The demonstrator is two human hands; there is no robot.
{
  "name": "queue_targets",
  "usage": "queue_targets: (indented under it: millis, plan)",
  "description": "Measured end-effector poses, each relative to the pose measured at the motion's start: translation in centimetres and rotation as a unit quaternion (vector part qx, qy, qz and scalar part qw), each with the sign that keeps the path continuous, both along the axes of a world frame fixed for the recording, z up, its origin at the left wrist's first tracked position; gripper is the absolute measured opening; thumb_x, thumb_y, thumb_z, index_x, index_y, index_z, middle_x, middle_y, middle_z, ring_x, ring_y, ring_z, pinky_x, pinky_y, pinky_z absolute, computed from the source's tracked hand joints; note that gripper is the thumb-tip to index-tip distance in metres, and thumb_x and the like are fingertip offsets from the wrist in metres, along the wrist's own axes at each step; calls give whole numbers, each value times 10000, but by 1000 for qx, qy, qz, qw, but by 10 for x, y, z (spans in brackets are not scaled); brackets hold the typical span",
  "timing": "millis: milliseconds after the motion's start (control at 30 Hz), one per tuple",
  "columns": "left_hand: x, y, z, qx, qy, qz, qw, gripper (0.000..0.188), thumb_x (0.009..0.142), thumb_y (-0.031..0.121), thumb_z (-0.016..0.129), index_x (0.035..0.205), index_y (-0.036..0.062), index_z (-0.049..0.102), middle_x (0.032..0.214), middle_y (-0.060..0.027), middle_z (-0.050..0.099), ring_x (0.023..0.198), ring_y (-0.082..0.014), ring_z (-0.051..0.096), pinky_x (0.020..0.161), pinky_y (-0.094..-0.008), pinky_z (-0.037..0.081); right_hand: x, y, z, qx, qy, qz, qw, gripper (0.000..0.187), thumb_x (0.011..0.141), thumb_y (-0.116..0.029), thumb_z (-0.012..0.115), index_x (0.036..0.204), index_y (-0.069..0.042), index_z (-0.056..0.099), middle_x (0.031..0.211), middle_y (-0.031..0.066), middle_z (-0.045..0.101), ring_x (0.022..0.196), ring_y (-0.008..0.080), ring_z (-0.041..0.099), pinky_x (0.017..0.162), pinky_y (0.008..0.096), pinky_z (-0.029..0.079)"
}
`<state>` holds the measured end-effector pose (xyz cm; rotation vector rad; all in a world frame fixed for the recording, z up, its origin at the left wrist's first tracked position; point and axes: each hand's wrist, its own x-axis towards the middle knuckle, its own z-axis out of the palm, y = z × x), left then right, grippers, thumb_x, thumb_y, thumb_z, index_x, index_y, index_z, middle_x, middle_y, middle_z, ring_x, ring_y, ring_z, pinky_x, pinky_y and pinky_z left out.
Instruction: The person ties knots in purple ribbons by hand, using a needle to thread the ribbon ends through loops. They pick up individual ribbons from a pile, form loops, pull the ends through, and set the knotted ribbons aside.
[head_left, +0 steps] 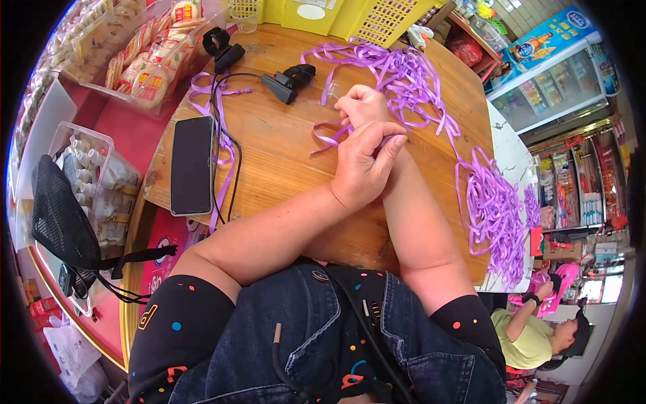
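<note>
Both forearms reach over the wooden table [269, 168]. My left hand [367, 161] lies across my right wrist, its fingers closed with a bit of purple ribbon showing between thumb and fingers. Beyond it, my right hand [363, 106] is closed in a pinch; what sits between its fingertips is too small to make out. A short loop of purple ribbon [326, 137] hangs beside the hands on the left. Past my right hand a loose heap of purple ribbon [407, 77] spreads over the table. Another tangled heap of ribbon [494, 209] drapes at the right edge.
A black phone [192, 165] lies at the left with a black cable [237, 158] and a purple strap. Two black strapped devices [288, 82] sit farther back. A yellow basket [336, 20] borders the far side. Packaged biscuits [151, 71] stand left. A person [538, 333] sits right.
</note>
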<state>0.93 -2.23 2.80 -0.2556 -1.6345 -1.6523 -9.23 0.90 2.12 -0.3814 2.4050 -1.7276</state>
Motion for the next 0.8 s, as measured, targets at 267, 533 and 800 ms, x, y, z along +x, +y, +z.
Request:
queue_targets:
  millis: [267,533,800]
  plan:
    - [3,0,3,7,-19,-28,999,60,827,51,612,868,11,593,757,-122,592,672,-235,585,613,-297,467,-14,-14,-23,51,-43,6,998,106,704,-105,614,658,-22,568,569,47,547,499,133,512,451,281,413]
    - [-9,3,-10,97,-57,-31,993,74,829,65,619,886,17,612,756,-63,597,647,-158,554,593,-267,447,-22,44,-4,47,342,-46,938,76,630,-68,593,643,-10,544,659,110,569,542,210,525,513,322,432]
    - [-32,-6,-27,458,-275,-299,791,160,878,134,584,1003,34,600,783,-2,582,644,-78,518,571,-193,433,28,134,27,-268,156,-65,949,89,802,28,486,754,-27,538,859,138,637,671,158,606,587,254,493]
